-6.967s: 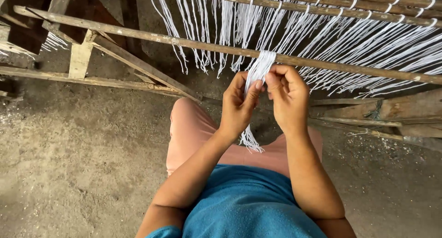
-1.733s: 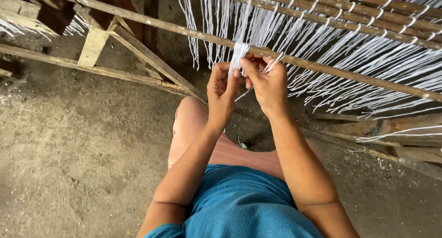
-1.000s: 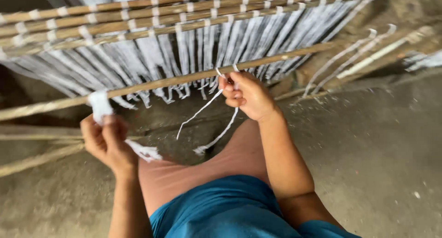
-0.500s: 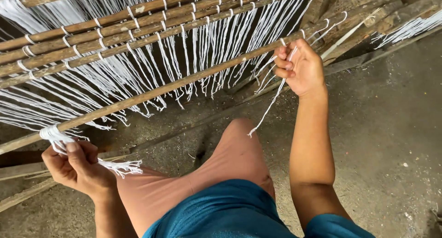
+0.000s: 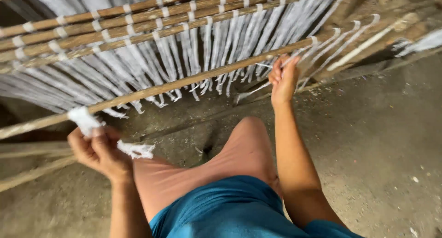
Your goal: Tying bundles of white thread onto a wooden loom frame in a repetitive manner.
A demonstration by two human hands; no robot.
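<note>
Head view: left hand grips a bundle of white threads looped over the near wooden rod, frayed ends trailing right of the fist. Right hand is closed, pinching a single thread at the rod's right part (fingertips blurred). Far rods carry hanging white warp threads, cut off at top. Bare concrete floor lies open at right.

This is a weaving workshop: long brown wooden poles hold rows of white hanging threads above a rough grey dirt floor.
</note>
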